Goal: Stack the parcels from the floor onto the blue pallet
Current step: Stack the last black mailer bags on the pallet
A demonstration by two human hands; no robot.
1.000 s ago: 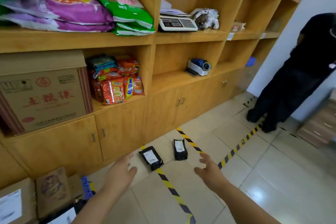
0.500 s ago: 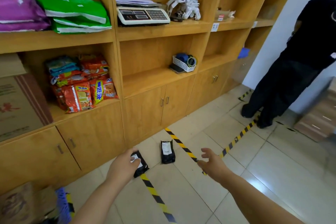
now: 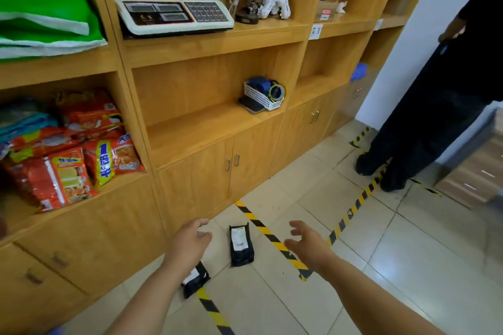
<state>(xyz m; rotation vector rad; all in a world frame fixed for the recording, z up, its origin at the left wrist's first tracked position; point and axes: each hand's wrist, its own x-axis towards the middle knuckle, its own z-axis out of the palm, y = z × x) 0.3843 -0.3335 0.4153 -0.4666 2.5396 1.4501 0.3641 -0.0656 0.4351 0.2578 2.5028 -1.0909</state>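
The wooden shelf unit (image 3: 206, 43) serves as landmark. In its middle bay a white basket (image 3: 263, 96) holds a blue item and a tape roll; the bay to the left holds red snack packets (image 3: 68, 155), and the bay above the basket carries a weighing scale (image 3: 174, 15) with papers on it. On the floor (image 3: 408, 253) in front of the unit's lower doors lie two black parcels: one parcel (image 3: 241, 245) lies between the hands, a second parcel (image 3: 196, 279) is partly hidden under the left forearm. Both hands hold nothing, fingers loosely spread: left hand (image 3: 190, 242), right hand (image 3: 307, 245). Compared with half a second ago, the hands have moved further forward and the left hand no longer covers the nearer parcel's label end.
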